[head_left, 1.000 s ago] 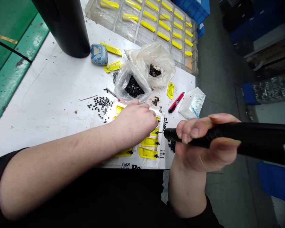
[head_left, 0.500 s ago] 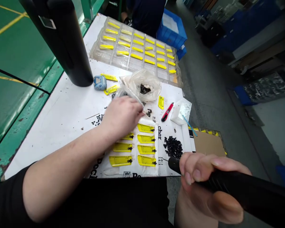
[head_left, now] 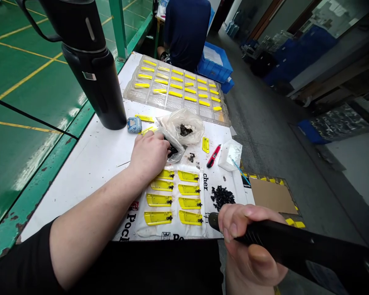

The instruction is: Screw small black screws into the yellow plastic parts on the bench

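Stretching across the far end of the tabletop (head_left: 80,180), a tray (head_left: 129,84) holds rows of yellow parts (head_left: 175,94), with no fittings visible on them. Eight more lie on a near sheet (head_left: 210,209), long axes running left to right, each with a black fitting (head_left: 169,218) at its right end. A pile of loose fittings (head_left: 222,197) sits to their right. The left hand (head_left: 149,153) is closed on a plastic bag (head_left: 176,149). The right hand (head_left: 246,241) has its grip clamped around a black screwdriver (head_left: 279,246), tip pointing left over the sheet's near right corner.

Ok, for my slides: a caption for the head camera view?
Left hand on a plastic bag, right hand gripping a black tool.
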`<state>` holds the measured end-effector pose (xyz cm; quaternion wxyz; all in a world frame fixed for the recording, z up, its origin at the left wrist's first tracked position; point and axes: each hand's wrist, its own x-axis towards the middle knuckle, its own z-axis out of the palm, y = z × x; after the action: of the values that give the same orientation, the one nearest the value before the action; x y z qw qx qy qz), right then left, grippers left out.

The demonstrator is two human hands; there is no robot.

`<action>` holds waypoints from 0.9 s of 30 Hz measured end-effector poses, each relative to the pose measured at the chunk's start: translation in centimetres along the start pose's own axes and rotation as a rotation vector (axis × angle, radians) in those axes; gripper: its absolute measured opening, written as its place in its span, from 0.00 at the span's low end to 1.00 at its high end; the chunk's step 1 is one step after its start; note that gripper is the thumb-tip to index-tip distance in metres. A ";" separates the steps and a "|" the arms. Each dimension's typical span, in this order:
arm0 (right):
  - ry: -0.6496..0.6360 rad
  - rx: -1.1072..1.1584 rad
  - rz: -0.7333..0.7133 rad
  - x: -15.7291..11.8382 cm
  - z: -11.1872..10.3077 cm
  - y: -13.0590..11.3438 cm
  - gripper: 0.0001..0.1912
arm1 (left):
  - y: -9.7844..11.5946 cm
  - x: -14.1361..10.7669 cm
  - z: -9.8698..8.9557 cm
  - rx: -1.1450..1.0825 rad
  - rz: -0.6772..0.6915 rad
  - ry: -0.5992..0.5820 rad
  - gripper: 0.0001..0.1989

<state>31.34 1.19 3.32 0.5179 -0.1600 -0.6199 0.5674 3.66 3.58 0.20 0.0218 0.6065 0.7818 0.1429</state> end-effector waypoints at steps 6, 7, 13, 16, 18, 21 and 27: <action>0.027 -0.020 -0.029 0.1 -0.4 -0.3 0.18 | 0.3 0.0 -0.4 -0.008 -0.017 0.096 0.17; 0.026 -0.021 -0.031 0.1 -0.4 -0.3 0.18 | 0.3 0.0 -0.4 -0.004 -0.022 0.107 0.18; 0.052 -0.046 -0.045 0.3 -0.5 -0.9 0.17 | 0.2 0.0 -0.7 -0.063 -0.037 0.170 0.12; 0.091 -0.059 -0.073 0.6 -0.4 -1.2 0.16 | 1.1 -0.5 -0.9 -0.268 0.091 0.191 0.08; 0.127 -0.072 -0.102 0.9 -0.3 -1.4 0.16 | 2.3 -1.4 -0.7 -0.470 0.244 0.134 0.07; 0.192 -0.088 -0.155 1.4 -0.3 -2.0 0.16 | 4.7 -3.0 -0.1 -0.778 0.485 -0.058 0.10; 0.173 -0.021 -0.210 2.5 0.0 -3.5 0.18 | 6.8 -5.1 0.9 -0.972 0.651 -0.234 0.14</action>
<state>31.71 2.08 7.54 0.6243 -0.1481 -0.5922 0.4875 11.57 0.36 0.27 0.3381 0.7471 0.3932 0.4160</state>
